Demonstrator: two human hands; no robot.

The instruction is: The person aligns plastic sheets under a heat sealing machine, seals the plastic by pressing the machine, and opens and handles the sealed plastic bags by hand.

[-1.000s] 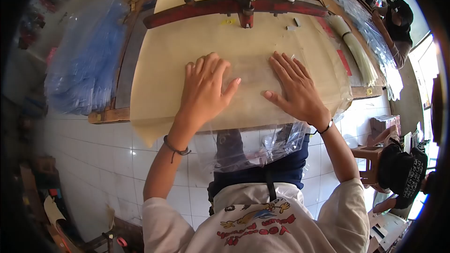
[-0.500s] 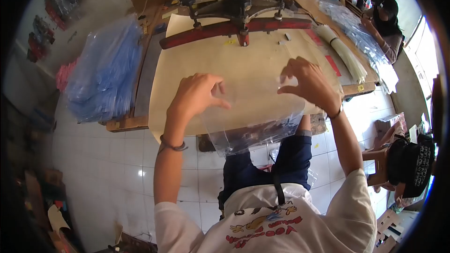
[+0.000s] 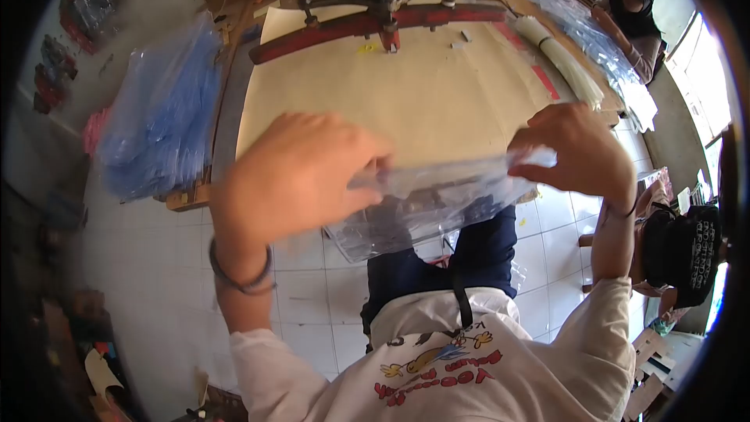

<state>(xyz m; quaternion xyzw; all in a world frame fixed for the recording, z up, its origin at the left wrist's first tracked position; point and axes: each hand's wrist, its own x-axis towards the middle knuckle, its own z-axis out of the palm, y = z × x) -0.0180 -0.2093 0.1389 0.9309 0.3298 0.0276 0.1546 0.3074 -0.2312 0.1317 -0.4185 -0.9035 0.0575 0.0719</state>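
A thin clear plastic sheet (image 3: pixel 426 215) stretches between my two hands, hanging over the near edge of the table in front of my legs. My left hand (image 3: pixel 301 172), blurred by motion, has its thumb and fingers closed around the sheet's upper left corner. At the other end, my right hand (image 3: pixel 578 148) pinches the upper right corner, where a bit of plastic bunches between thumb and fingers. Beneath and beyond the sheet lies brown paper (image 3: pixel 375 101) covering the table.
A red curved bar on a black metal press (image 3: pixel 328 33) spans the table's back. Blue plastic sheets (image 3: pixel 160 121) are stacked on the left. A bundle of pale strips (image 3: pixel 558 59) and more plastic (image 3: pixel 586 31) lie right. Another person (image 3: pixel 637 23) is at the far right.
Both hands have come up nearer the camera and spread wider. Their fingers have closed on the plastic sheet, whose upper edge now bunches between them. The view has shifted slightly.
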